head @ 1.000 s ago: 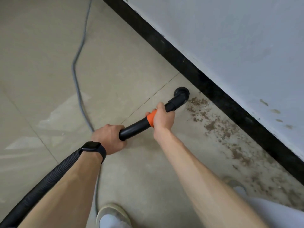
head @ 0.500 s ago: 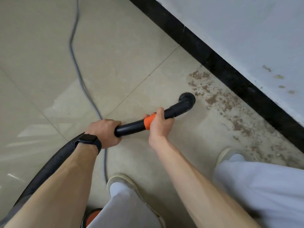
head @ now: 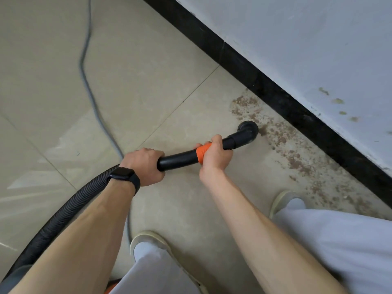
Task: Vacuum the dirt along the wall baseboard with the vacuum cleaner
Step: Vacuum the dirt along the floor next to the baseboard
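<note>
A black vacuum wand (head: pixel 180 159) with an orange band runs across the middle of the floor. My left hand (head: pixel 146 164) grips its rear end, where the ribbed black hose (head: pixel 63 215) joins. My right hand (head: pixel 215 154) grips it at the orange band. The round black nozzle (head: pixel 248 129) points down onto the tile at the inner edge of a strip of brown dirt (head: pixel 297 160). That dirt lies along the black baseboard (head: pixel 297 107) under the white wall (head: pixel 307 39).
A grey power cord (head: pixel 89 90) snakes over the beige tiles on the left and passes under my left arm. My two feet in pale shoes (head: pixel 148 240) stand close behind the wand, the right shoe (head: pixel 284 200) beside the dirt.
The nozzle has moved along the baseboard into the near edge of the dirt strip. The patch just left of the nozzle looks thinner than before. Both hands keep their grip.
</note>
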